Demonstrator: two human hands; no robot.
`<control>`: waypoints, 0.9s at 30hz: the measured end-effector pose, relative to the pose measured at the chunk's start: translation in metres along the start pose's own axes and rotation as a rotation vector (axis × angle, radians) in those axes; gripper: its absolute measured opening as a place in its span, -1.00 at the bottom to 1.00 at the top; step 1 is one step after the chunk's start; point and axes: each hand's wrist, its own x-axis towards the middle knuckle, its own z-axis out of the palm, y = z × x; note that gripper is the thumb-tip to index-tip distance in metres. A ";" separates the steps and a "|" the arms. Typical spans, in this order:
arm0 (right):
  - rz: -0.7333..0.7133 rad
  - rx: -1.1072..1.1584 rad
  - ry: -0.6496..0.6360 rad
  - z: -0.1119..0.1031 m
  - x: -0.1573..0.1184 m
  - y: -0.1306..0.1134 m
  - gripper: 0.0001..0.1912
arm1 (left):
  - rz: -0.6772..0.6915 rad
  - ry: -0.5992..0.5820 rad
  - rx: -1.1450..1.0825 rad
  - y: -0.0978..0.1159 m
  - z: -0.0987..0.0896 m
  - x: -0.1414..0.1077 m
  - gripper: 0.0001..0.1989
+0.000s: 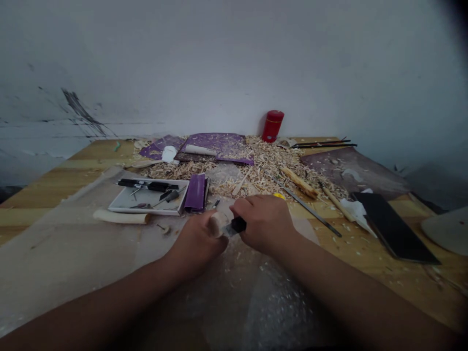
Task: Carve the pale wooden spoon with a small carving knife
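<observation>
My left hand [196, 242] is closed around a pale piece of wood [218, 223] with a rounded end facing me. In my right hand [266, 223] is a carving knife [238, 224] with a black handle, its short blade up against the wood. Most of the handle is hidden by the fingers. Both hands are above plastic sheeting [102, 243] on the table. Just beyond the left hand lies a purple case [196, 192], beside a white tray [148, 210] of black-handled tools. A curved pale stick [122, 217] rests in front of the tray.
Wood shavings [270, 163] are heaped across the back of the wooden table [78, 163]. A red canister [272, 126] stands by the wall. To the right lie a metal file [310, 208], a rough wood stick [300, 182] and a flat black slab [395, 226].
</observation>
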 end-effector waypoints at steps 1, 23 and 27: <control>0.024 -0.017 -0.006 0.000 0.002 0.007 -0.84 | -0.001 -0.020 -0.018 0.002 0.000 -0.003 -0.91; -0.020 0.191 -0.103 -0.003 -0.003 -0.003 -0.87 | 0.039 0.083 0.123 -0.005 0.000 0.008 -0.90; -0.025 0.165 -0.120 -0.002 -0.002 -0.004 -0.86 | 0.060 0.063 0.123 -0.004 -0.001 0.008 -0.93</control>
